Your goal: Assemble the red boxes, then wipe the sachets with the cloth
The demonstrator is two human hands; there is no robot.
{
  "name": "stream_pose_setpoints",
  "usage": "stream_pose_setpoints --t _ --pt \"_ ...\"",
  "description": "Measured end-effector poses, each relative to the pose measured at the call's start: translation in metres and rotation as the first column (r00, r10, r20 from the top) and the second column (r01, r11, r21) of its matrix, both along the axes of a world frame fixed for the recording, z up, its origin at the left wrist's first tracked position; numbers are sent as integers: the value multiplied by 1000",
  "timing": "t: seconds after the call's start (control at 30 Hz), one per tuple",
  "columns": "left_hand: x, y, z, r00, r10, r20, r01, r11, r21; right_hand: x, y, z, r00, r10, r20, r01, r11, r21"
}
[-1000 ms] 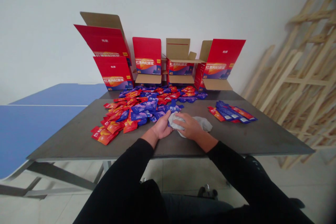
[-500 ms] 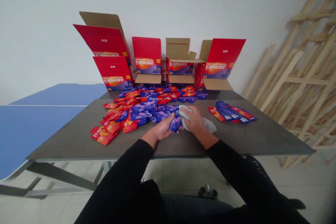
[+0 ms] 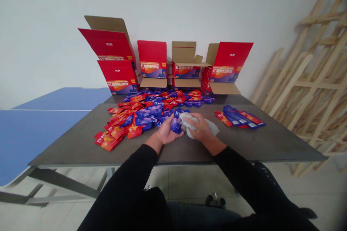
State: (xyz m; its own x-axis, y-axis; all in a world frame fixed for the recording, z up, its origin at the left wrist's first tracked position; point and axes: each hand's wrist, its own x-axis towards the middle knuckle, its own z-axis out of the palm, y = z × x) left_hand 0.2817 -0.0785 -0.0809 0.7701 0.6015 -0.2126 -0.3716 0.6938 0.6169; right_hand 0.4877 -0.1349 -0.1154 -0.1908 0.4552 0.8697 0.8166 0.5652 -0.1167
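Note:
My left hand (image 3: pixel 167 132) is closed around a purple pouch (image 3: pixel 176 125), thumb along its left side, just above the near part of the table. Fingers of my right hand (image 3: pixel 201 129) grip a crumpled pale grey cloth (image 3: pixel 187 120), which touches the pouch's right side; its loose end trails right under the hand. Beyond both hands spreads a heap of purple pouches (image 3: pixel 151 110) and red pouches (image 3: pixel 116 130). To the right lies a smaller overlapping group of purple and red pouches (image 3: pixel 238 116).
Open red cartons (image 3: pixel 151 61) stand in a row along the back of the dark grey table (image 3: pixel 151 153), with two stacked cartons (image 3: pixel 116 75) at the left. A blue table (image 3: pixel 48 130) adjoins on the left. Wooden frames (image 3: pixel 311 79) lean against the right wall.
The cloth in my right hand has shifted slightly left across the pouch. My left hand has tilted the pouch a little, and its fingers show more openly beneath it.

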Motion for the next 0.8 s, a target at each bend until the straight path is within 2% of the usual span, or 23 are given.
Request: stream_pose_setpoints --t 0.13,0.3,0.53,0.67,0.8 --pt "0 -1 0 999 -37 -1 37 999 -5 -18 -10 3 957 160 240 -172 985 31" --pt "0 -1 -6 999 -30 -24 29 999 -29 -26 -10 8 908 199 368 -223 975 21" --pt "9 -7 -5 995 -2 -97 2 1000 4 -23 -8 5 956 88 280 -116 990 82" --pt "8 -11 -4 989 2 -151 3 999 33 -17 -1 -3 979 3 204 -5 1000 8" --pt "5 -13 -3 986 -69 -153 77 996 43 -10 6 -9 993 -94 70 99 993 -67"
